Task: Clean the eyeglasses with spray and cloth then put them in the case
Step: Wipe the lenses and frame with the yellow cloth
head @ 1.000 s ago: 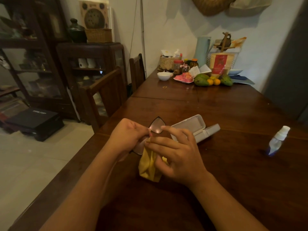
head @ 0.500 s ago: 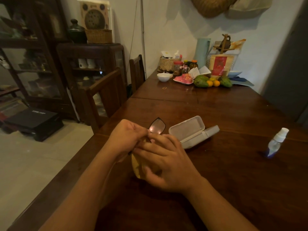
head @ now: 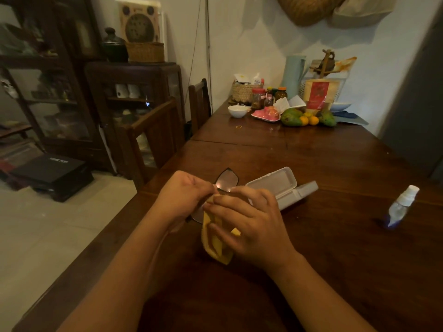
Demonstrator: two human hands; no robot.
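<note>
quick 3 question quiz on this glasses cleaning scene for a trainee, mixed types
1. True or false: the white glasses case lies open on the wooden table.
2. Which of the two hands holds the yellow cloth?
A. left hand
B. right hand
3. Fill in: the spray bottle stands to the ____ of the case, touched by neither hand.

Key
1. True.
2. B; the left hand grips the eyeglasses.
3. Right.
</note>
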